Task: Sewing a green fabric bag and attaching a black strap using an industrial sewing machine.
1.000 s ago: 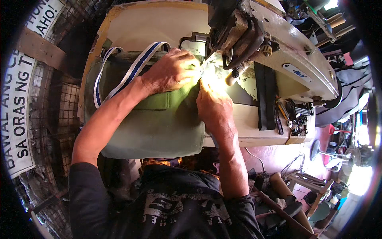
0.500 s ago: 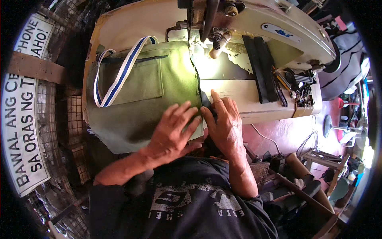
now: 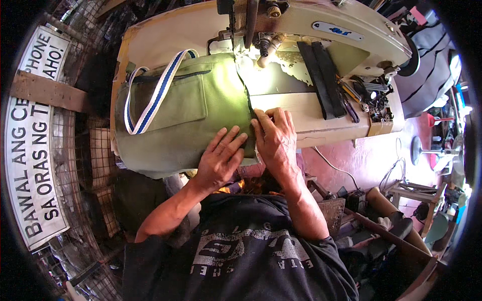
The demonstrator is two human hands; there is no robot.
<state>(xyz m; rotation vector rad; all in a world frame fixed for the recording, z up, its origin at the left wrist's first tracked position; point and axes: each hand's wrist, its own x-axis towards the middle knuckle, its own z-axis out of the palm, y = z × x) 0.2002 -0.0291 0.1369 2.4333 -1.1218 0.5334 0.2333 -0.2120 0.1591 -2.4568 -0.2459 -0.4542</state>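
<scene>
A green fabric bag piece [image 3: 175,145] with a patch pocket and a white-and-blue webbing strap [image 3: 160,95] lies on the sewing table, its right edge running to the lit needle area of the sewing machine [image 3: 341,31]. My left hand [image 3: 219,160] rests open on the fabric's near part, fingers spread. Just right of it, my right hand [image 3: 275,140] has curled fingers gripping a narrow dark binding [image 3: 247,94] along that edge, close to the table's pale front strip.
Two black straps [image 3: 324,83] and small tools [image 3: 351,100] lie on the table's right. A printed board [image 3: 37,210] and wire mesh [image 3: 100,160] flank the left. Wooden framing [image 3: 416,190], a cord and cluttered items stand at lower right, over a pink floor [image 3: 339,155].
Both hands have drawn back from the needle area to the table's front edge. My left hand now lies spread on the fabric. The view has shifted, showing more floor.
</scene>
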